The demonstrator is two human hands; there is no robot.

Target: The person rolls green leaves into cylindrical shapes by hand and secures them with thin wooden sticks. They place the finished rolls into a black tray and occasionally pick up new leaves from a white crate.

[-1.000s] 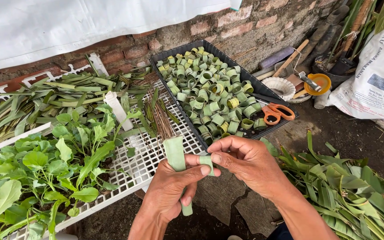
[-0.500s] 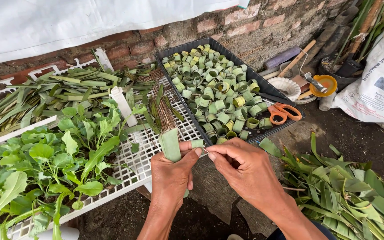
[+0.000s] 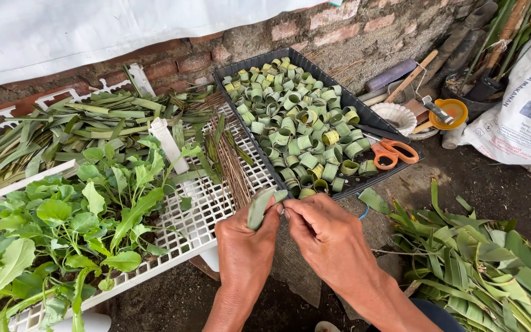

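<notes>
- Left hand: fingers clamped on folded leaf strip, above white grid rack.
- Right hand: fingertips pinched on the strip's end.
- Black tray of leaf rings: just beyond.

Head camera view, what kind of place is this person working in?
Probably an outdoor backyard or garden work corner. A rough brick wall stands behind, the ground is bare dirt, and a black tray of rolled leaf rings sits beside cut leaves and leafy seedlings.
</notes>
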